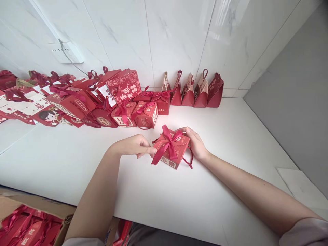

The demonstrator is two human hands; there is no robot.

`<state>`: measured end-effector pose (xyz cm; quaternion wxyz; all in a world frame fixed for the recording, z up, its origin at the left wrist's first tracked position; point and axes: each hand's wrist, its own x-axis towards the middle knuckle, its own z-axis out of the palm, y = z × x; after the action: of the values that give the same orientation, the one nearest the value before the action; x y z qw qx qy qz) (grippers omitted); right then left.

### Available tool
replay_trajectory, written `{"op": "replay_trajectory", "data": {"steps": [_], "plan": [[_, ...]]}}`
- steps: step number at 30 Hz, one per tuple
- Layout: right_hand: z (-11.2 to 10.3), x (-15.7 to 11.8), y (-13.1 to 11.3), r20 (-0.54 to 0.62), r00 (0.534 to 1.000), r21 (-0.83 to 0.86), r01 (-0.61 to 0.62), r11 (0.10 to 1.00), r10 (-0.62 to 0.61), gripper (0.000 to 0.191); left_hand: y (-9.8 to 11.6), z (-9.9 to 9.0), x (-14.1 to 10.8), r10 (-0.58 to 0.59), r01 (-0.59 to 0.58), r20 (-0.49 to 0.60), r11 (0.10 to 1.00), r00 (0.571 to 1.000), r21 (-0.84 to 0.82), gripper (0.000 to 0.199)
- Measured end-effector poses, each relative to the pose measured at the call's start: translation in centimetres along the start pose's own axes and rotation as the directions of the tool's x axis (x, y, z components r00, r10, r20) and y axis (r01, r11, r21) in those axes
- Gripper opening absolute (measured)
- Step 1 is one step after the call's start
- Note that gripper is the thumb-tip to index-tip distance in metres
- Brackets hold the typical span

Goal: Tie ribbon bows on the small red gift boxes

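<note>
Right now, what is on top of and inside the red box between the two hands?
A ribbon bow is tied on top of the red box. Its top is closed, so whatever is inside cannot be seen.

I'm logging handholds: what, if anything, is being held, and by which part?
A red gift box, held between the left grip, at its left edge, and the right grip, against its right side.

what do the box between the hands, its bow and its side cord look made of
The box looks like printed card, probably matte: flat panels, crisp folds. The bow seems satin ribbon, from its soft sheen. The cord looks like twisted fibre, judging by its spiral ridges.
</note>
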<state>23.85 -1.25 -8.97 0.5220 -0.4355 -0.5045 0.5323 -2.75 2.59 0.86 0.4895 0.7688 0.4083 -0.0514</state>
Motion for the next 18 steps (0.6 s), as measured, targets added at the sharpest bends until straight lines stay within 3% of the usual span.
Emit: {"op": "replay_trajectory", "data": {"steps": [5, 9, 13, 18], "plan": [[0.2, -0.3, 0.1, 0.177, 0.979, 0.111, 0.080, 0.991, -0.099, 0.057, 1.0, 0.6, 0.0, -0.018, 0.015, -0.052, 0.998, 0.998, -0.060, 0.062], [0.2, -0.5, 0.0, 0.216, 0.950, 0.124, 0.204, 0.971, -0.227, 0.057, 1.2, 0.9, 0.5, 0.034, -0.048, -0.120, 0.992, 0.992, -0.114, 0.060], [0.0, -0.5, -0.3, 0.217, 0.954, 0.018, 0.209, 0.978, -0.208, 0.050, 0.9, 0.8, 0.9, 0.083, -0.097, -0.126, 0.990, 0.988, -0.105, 0.045], [0.0, -0.4, 0.0, 0.213, 0.964, 0.055, 0.152, 0.987, -0.161, 0.042, 0.4, -0.2, 0.4, 0.045, -0.070, -0.153, 0.984, 0.987, -0.161, 0.034]]}}
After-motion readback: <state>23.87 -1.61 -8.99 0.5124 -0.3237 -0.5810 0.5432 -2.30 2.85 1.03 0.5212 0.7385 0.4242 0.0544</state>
